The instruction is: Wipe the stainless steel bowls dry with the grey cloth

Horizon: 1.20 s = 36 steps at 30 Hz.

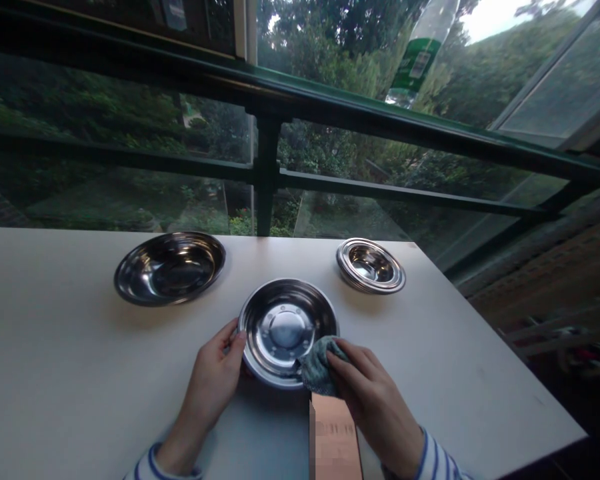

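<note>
A shiny steel bowl (286,330) is tilted toward me in the middle of the white table. My left hand (215,373) grips its left rim, thumb on the inside edge and fingers behind. Bunched in my right hand (375,393) is a grey-green cloth (321,367), pressed against the bowl's lower right rim. The fingers of that hand are closed over the cloth. Below the cloth, an orange-pink flat object (334,433) lies near the table's front, partly blurred out.
A wider steel bowl (173,270) stands at the back left of the table (55,347). Several smaller steel bowls (371,267) are stacked at the back right. Beyond the far edge runs a dark green railing (330,110), with a plastic bottle (420,57) above it.
</note>
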Available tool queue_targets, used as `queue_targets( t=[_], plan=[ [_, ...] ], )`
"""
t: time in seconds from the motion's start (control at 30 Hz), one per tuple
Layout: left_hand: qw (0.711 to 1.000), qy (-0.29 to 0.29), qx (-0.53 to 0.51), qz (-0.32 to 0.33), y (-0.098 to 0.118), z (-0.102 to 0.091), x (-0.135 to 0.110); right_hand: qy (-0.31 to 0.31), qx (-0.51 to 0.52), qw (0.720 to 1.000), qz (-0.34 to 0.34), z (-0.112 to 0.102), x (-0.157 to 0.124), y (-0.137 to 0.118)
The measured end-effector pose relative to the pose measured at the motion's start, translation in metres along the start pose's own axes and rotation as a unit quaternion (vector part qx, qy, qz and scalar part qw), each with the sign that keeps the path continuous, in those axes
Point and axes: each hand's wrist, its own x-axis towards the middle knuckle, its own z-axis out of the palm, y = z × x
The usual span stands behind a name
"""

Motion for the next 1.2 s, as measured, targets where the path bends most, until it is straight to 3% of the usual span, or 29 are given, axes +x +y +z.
queue_targets(
  t=[0.2, 0.47, 0.63, 0.8, 0.97, 1.07, 1.2],
  plan=[
    [0.998, -0.026, -0.044, -0.028, 0.005, 0.003, -0.004, -0.005, -0.061, 0.997, -0.049, -0.012, 0.012, 0.011],
    [0.997, -0.006, -0.074, -0.032, 0.006, 0.005, -0.008, -0.008, -0.09, 0.984, -0.154, 0.0, 0.016, -0.025],
    [0.994, -0.008, -0.092, -0.056, 0.006, 0.007, -0.01, -0.036, -0.121, 0.982, -0.138, -0.004, 0.02, -0.025],
    [0.988, -0.01, -0.125, -0.09, 0.011, 0.009, -0.014, -0.108, -0.103, 0.985, -0.083, 0.009, 0.036, -0.049],
    [0.983, -0.02, -0.139, -0.12, 0.01, 0.008, -0.014, -0.138, -0.094, 0.985, -0.047, 0.016, 0.045, -0.061],
    [0.982, -0.027, -0.153, -0.107, 0.006, 0.008, -0.013, -0.144, -0.103, 0.984, -0.036, 0.02, 0.051, -0.064],
    [0.984, 0.009, -0.171, -0.055, 0.004, 0.007, -0.009, -0.145, -0.111, 0.983, -0.026, 0.028, 0.064, -0.073]
  ],
)
